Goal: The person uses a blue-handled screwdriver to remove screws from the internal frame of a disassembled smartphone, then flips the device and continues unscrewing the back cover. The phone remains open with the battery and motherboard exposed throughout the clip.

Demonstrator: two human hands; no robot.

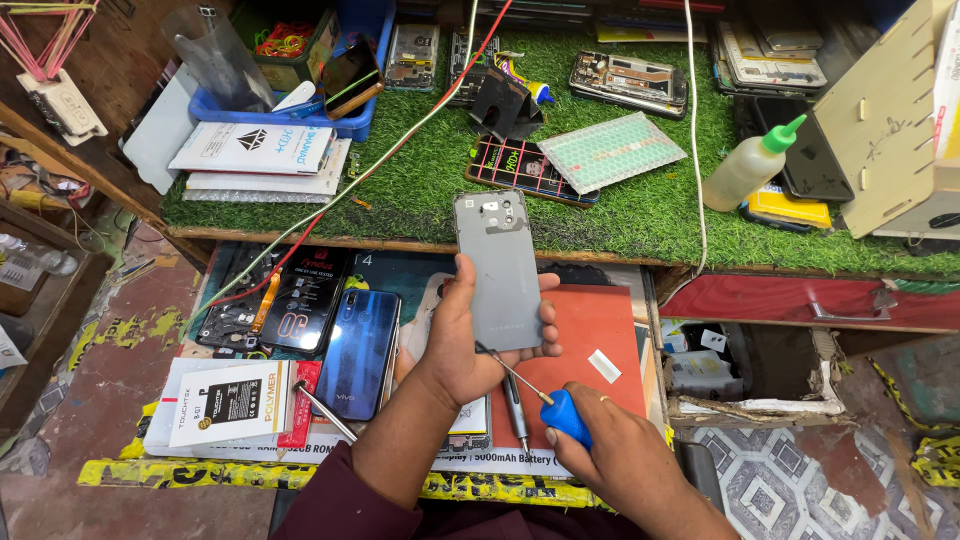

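1. at far left, a white boxed battery pack (232,403) lies on the table (600,330), with a dark phone screen (300,300) above it and a glossy blue phone (360,352) face down just beside it.
2. centre: the person's left hand (462,340) grips a grey phone (498,270) upright above the red mat, back cover and camera cutouts toward the camera, thumb on its left edge and fingertips wrapped around the right.
3. just right and lower, the right hand (600,440) is clenched on the blue handle of a small screwdriver (540,395); its thin shaft slants up-left to the phone's lower edge.
4. behind, on a shelf of green artificial turf (420,190), lie opened phones and a pale dotted sheet (612,150).
5. at right on the turf, a plastic squeeze bottle (752,165) with a green nozzle leans tilted near a plywood stand (885,120).
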